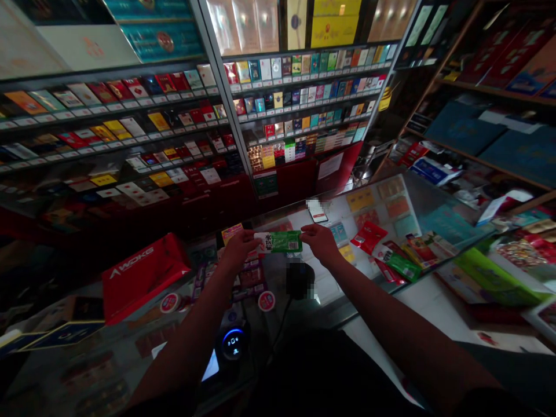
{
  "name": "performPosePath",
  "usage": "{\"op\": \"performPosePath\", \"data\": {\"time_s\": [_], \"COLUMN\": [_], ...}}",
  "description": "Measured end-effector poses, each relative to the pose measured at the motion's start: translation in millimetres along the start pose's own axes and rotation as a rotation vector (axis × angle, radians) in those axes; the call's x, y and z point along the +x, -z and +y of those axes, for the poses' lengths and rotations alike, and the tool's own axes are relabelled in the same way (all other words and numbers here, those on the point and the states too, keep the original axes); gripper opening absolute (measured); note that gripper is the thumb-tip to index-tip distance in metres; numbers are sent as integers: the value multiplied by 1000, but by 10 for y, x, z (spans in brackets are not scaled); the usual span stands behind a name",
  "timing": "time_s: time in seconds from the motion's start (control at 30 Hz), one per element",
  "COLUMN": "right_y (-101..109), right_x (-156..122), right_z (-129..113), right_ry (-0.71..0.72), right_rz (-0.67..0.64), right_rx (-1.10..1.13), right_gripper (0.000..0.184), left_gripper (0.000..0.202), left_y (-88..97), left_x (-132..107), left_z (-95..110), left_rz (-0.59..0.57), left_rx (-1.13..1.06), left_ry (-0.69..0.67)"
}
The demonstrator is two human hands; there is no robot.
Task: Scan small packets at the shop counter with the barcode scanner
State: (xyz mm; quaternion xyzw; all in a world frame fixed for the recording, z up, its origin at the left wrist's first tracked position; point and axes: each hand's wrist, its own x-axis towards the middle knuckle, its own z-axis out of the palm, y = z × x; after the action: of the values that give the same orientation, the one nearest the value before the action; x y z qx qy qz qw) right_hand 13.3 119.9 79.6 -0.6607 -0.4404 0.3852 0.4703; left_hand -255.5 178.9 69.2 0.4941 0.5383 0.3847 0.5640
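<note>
Rows of cigarette packs (304, 87) line the shelves (108, 107) behind a glass bench (347, 313) carrying a red carton (145, 277) and red packets (369, 236).

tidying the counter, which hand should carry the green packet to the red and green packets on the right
Right, probably. The right hand grips the right end of the green packet, on the side of the red and green packets, so it is closer. The left hand holds the other end.

A bare left hand (237, 250) and bare right hand (320, 243) join long bare forearms (186, 341), meeting dark short sleeves (490, 405) of a dark top (334, 376) at the near edge.
</note>
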Motion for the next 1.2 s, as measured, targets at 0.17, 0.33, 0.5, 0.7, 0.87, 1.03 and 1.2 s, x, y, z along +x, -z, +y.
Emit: {"op": "performPosePath", "data": {"time_s": [0.17, 0.33, 0.5, 0.7, 0.87, 1.03, 1.2], "right_y": [183, 338, 424, 479, 457, 379, 346], "right_x": [27, -38, -82, -101, -161, -209, -261], "right_z": [229, 378, 559, 761, 845, 940, 962], "right_ry": [-56, -118, -136, -153, -184, -187, -190], "right_rz": [66, 95, 157, 187, 188, 202, 187], "right_rx": [67, 116, 164, 206, 207, 191, 187], "right_gripper": [32, 33, 37, 40, 38, 40, 40], "left_gripper": [50, 50, 48, 47, 52, 52, 49], "left_y": [-244, -470, -660, -782, -830, -859, -838], "left_x": [162, 242, 288, 330, 401, 495, 529], "left_z": [-23, 2, 11, 12, -34, -130, -221], "left_rz": [-41, -78, -93, -131, -167, -159, -197], "left_rx": [-86, -108, -80, 26, -11, -15, -44], "left_ry": [38, 71, 94, 91, 132, 143, 168]}}
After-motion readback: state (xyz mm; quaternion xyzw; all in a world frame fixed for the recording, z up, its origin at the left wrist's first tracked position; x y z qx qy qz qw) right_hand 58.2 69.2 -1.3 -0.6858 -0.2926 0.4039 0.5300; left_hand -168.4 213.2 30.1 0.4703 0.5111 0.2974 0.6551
